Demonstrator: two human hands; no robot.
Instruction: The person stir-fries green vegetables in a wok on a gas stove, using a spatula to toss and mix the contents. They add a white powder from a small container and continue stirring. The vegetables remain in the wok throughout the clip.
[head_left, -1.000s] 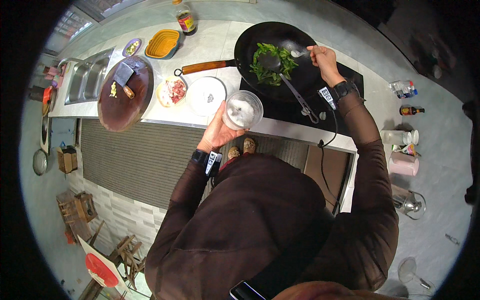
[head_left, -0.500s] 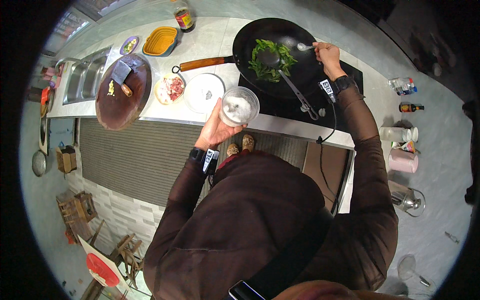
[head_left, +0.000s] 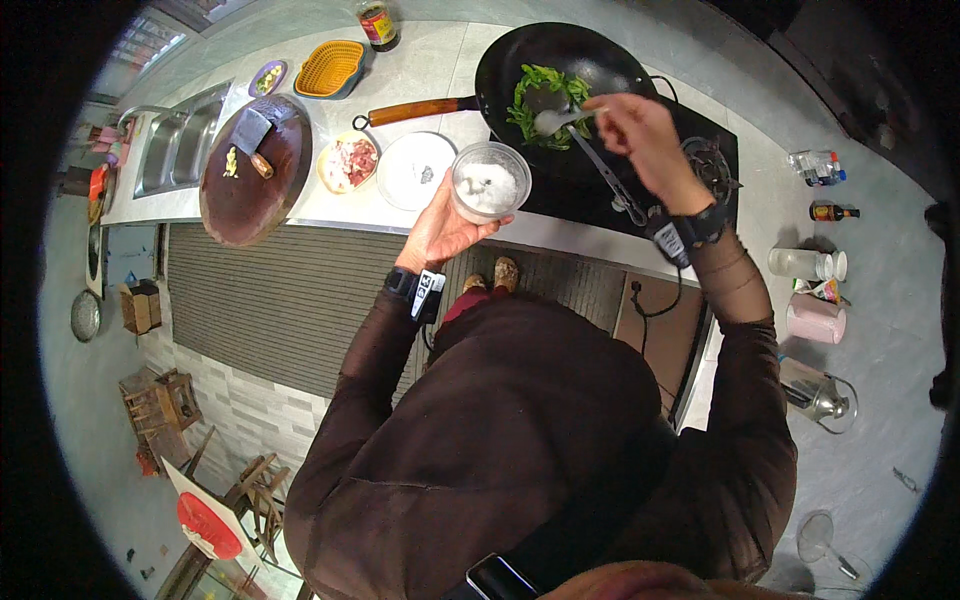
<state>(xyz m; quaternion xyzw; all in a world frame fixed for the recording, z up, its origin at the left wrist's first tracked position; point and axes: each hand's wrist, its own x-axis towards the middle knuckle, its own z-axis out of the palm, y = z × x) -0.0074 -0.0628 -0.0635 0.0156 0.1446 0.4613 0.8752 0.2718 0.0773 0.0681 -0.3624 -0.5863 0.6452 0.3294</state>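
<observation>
My left hand (head_left: 440,232) cups a clear round tub (head_left: 490,182) of white powdery grains from below, in front of the counter edge. My right hand (head_left: 645,140), slightly blurred, pinches the handle of a small pale spoon (head_left: 549,122). The spoon's bowl is over the black wok (head_left: 612,62), above green vegetable pieces (head_left: 528,112). A long-handled metal ladle (head_left: 608,172) rests in the wok, its dark head among the greens and its handle out over the near rim. Whether the spoon carries any grains I cannot tell.
Left of the wok are a white plate (head_left: 402,180), a bowl of sliced meat (head_left: 347,165), and a cleaver (head_left: 250,130) on a round chopping board (head_left: 290,180). Behind stand a yellow basket (head_left: 330,68) and a sauce bottle (head_left: 378,28). A burner (head_left: 708,165) shows at right.
My right hand has moved left and nearer, bringing the spoon from the wok's right rim over the greens. The tub has shifted slightly right and up in view, still held.
</observation>
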